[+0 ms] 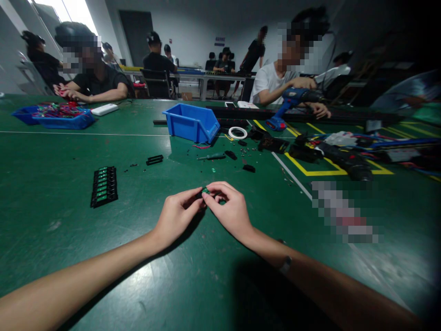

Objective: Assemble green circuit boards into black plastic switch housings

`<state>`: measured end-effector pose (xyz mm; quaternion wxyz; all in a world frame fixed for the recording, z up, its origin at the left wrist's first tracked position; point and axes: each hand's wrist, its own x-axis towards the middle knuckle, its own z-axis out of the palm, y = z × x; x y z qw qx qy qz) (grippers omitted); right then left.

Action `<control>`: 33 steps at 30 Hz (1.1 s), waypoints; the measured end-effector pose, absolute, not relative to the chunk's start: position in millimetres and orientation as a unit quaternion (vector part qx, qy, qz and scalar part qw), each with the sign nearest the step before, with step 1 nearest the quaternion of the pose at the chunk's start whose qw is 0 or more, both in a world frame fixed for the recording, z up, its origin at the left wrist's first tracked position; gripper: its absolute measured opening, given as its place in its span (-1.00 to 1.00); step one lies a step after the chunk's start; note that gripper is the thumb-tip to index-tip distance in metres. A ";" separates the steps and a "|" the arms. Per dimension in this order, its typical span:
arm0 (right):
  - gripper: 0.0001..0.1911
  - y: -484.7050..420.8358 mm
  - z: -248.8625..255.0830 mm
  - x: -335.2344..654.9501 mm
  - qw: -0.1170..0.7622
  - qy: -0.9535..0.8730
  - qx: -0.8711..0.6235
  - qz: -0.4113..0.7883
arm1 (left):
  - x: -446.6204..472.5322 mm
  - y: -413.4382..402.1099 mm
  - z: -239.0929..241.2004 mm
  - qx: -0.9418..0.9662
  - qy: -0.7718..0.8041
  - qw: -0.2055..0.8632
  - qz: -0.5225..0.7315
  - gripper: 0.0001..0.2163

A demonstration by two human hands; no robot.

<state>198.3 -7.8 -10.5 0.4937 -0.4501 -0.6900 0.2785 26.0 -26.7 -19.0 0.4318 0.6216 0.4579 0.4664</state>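
Note:
Both hands meet over the green table (144, 220), pinching a small green circuit board (206, 190) between their fingertips. My left hand (177, 214) grips its left side, where a dark edge shows. My right hand (230, 209) closes on it from the right, thumb in front. Fingers cover most of the board. To the left lies a black holder (104, 186) carrying a row of several green boards. Beyond my hands are a black rectangular frame (155, 160), a screwdriver (212, 157) and small black pieces (248, 168).
A blue bin (191, 123) stands ahead. At the left, a blue tray (64, 118) holds wires. A white ring (237, 133), a blue cordless drill (287, 105) and a dark power tool (347, 161) lie to the right among cables. Co-workers sit across the table.

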 end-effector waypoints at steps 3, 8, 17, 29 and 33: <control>-0.90 -7.7 -10.7 198.8 0.493 -0.692 -0.449 0.276 | 25.8 -26.7 -19.5 0.619 0.456 0.436 0.468 -0.63; -0.90 -7.5 -10.5 199.3 0.495 -0.694 -0.445 0.275 | 25.7 -27.1 -19.4 0.614 0.454 0.445 0.467 -0.63; -0.93 -6.5 -11.7 197.8 0.508 -0.696 -0.419 0.285 | 26.7 -26.6 -15.3 0.601 0.444 0.471 0.469 -0.64; -0.83 -7.8 -8.9 200.6 0.498 -0.753 -0.367 0.226 | 27.3 -24.7 -5.2 0.555 0.435 0.508 0.494 -0.83; -0.82 -8.2 -8.6 201.6 0.486 -0.778 -0.341 0.205 | 27.9 -23.6 -3.1 0.547 0.441 0.509 0.497 -0.83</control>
